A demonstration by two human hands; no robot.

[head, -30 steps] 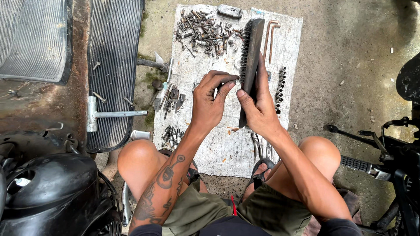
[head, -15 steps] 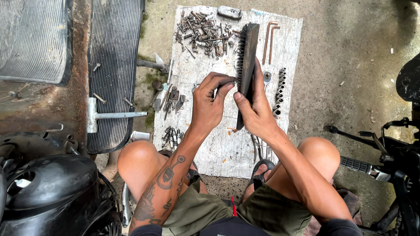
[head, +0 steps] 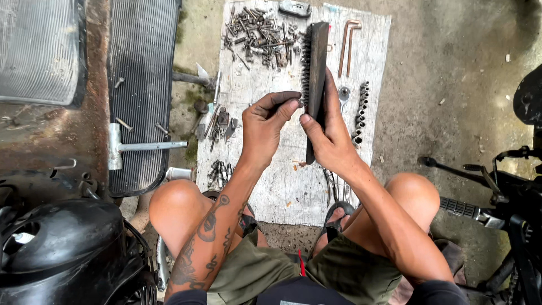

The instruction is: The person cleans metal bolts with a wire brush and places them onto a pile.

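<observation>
- Far left: grey ribbed panel [head: 39,51] lying on rusty ground, black ribbed footboard [head: 141,85] just right of it, with a metal bracket [head: 141,148] across its lower part.
- Bottom left: black motorcycle body part [head: 56,243], glossy, beside person's left knee.
- No real container here; white sheet [head: 282,186] spread on concrete floor [head: 451,85] acts as the tray, holding all loose parts.
- On sheet, left edge: small pile of screwdriver bits and short tools [head: 217,121], second smaller cluster [head: 219,171] lower down; count unclear.
- On sheet, top: heap of bolts and screws [head: 257,34], too many and tangled to count.
- Left hand [head: 265,133]: tattooed forearm, fingers curled, thumb and fingertips pinched at the bristle side of the brush; whether a small part sits in the pinch, cannot tell.
- Wire brush [head: 314,68]: one, dark long handle, held up over the sheet's middle, near vertical in view, bristles facing left.
- Right hand [head: 330,138]: wrapped around the brush's lower half, thumb on the left face, firm grip.
- Right of brush: two bent hex keys [head: 347,45], one row of sockets [head: 360,113], roughly nine, touching in line.
- Far right: motorcycle handlebar with grip [head: 468,209], off the sheet.
</observation>
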